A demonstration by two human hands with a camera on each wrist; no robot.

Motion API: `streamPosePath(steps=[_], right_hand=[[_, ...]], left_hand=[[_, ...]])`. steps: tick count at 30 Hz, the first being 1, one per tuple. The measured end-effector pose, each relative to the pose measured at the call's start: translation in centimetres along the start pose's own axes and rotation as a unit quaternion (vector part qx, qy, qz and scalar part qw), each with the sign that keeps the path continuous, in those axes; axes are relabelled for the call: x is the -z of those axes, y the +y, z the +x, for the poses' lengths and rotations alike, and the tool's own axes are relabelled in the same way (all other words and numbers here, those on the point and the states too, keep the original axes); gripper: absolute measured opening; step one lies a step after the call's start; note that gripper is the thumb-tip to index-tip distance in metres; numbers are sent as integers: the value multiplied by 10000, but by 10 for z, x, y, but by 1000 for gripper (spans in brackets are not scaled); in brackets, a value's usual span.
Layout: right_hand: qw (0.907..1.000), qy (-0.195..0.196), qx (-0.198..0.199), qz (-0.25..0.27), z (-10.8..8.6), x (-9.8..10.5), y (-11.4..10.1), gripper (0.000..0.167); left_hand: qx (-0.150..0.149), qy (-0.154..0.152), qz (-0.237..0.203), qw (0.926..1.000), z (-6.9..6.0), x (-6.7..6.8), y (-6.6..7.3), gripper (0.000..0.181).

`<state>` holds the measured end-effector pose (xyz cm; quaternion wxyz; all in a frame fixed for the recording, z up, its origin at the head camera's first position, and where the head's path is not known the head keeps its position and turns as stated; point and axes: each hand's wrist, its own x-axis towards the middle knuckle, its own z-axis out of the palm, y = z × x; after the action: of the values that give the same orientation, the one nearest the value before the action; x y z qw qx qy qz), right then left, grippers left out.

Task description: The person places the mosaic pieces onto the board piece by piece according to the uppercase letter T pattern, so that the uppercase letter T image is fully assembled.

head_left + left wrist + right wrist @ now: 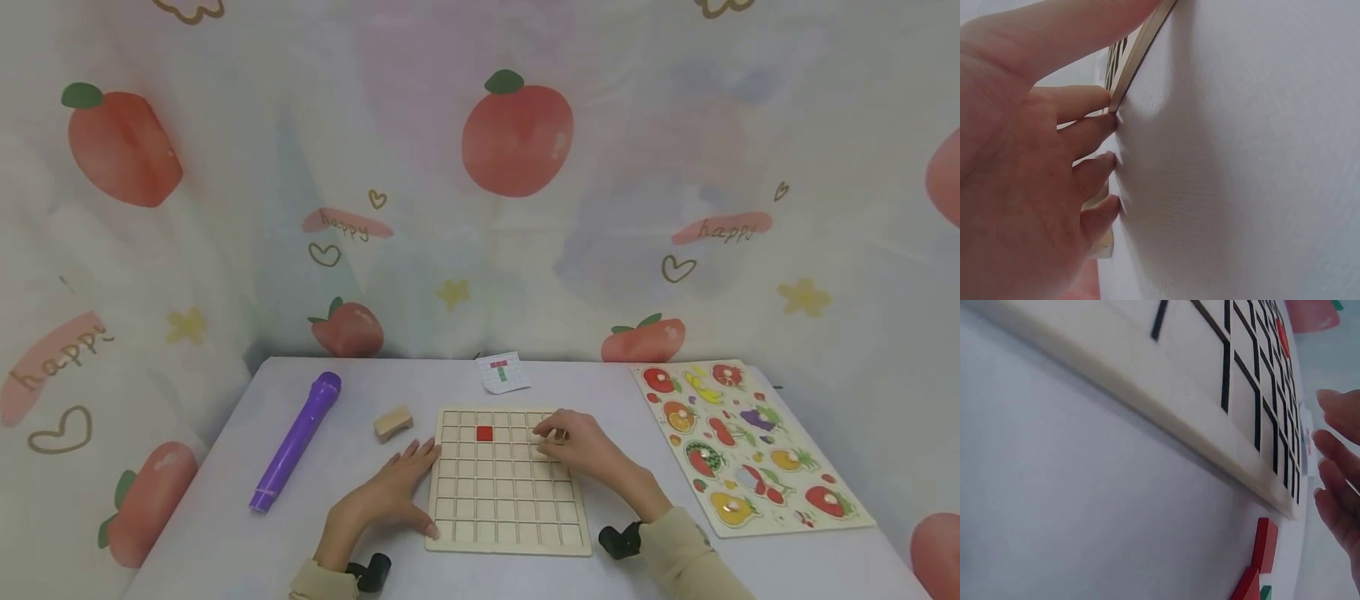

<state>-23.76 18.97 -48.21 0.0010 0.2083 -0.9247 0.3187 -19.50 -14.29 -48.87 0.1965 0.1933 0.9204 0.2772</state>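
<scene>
A pale wooden grid board (pixel 510 552) lies on the table, with one red square tile (pixel 484 433) in a cell near its far side. My left hand (pixel 393 492) rests at the board's left edge, fingers spread and the thumb near the front corner. In the left wrist view, its fingertips reach the edge and the white tabletop. Above the far right part of the board is my right hand (pixel 581 442), fingers loosely bent. Nothing shows between its fingers (pixel 1341 450) in the right wrist view. Red blocks (pixel 1265 545) and a green block (pixel 1265 592) lie beside the board there.
Behind the board lies a small card (pixel 502 372) with a red and green T pattern. A wooden block (pixel 393 423) and a purple microphone-shaped tube (pixel 295 443) are to the left. A fruit puzzle board (pixel 750 450) occupies the right side. Patterned cloth hangs behind the table.
</scene>
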Motion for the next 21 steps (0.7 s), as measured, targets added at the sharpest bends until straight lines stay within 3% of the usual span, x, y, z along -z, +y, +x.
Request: streamPosePath(steps=[5,16,21], right_hand=[[9994,-6,-360,-1,-12,6,11,17],[9988,88,-448,-185,-36,19,34,20],[9982,45,-537,-260,-41,25,41,23]], left_hand=[[-56,49,-84,9999,-2,1,0,119],[0,59,34,10000,6,-8,-11,123],[28,-41,20,10000,1,-2,-4,123]])
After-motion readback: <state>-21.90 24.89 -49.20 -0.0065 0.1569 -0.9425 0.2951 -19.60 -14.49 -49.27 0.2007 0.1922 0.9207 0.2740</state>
